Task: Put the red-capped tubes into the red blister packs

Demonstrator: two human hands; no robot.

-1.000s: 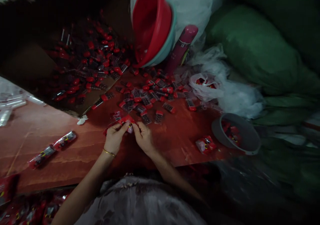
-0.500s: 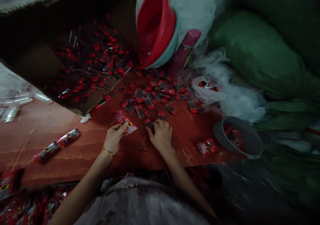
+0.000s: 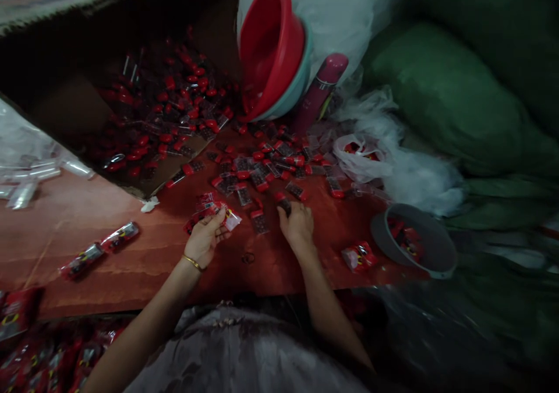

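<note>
My left hand [image 3: 204, 239], with a gold bangle at the wrist, pinches a small red printed plastic packet [image 3: 223, 213] just above the red-brown table [image 3: 131, 271]. My right hand [image 3: 297, 223] reaches forward, its fingers closing on a small red-capped dark item [image 3: 283, 202] at the near edge of a pile of several such items [image 3: 262, 163]. Another of these items [image 3: 261, 222] lies loose between my hands.
A tipped cardboard box [image 3: 78, 108] full of the same items lies at the back left. Red and teal basins [image 3: 271, 49] lean behind the pile, next to a pink bottle [image 3: 318, 93]. A grey bowl [image 3: 437, 253] stands at right. Filled packets [image 3: 100, 247] lie left. Green sacks [image 3: 454, 96] fill the right.
My hands have parted: the right one left the packet and reached forward and right to an item in the pile. The left hand keeps the packet.
</note>
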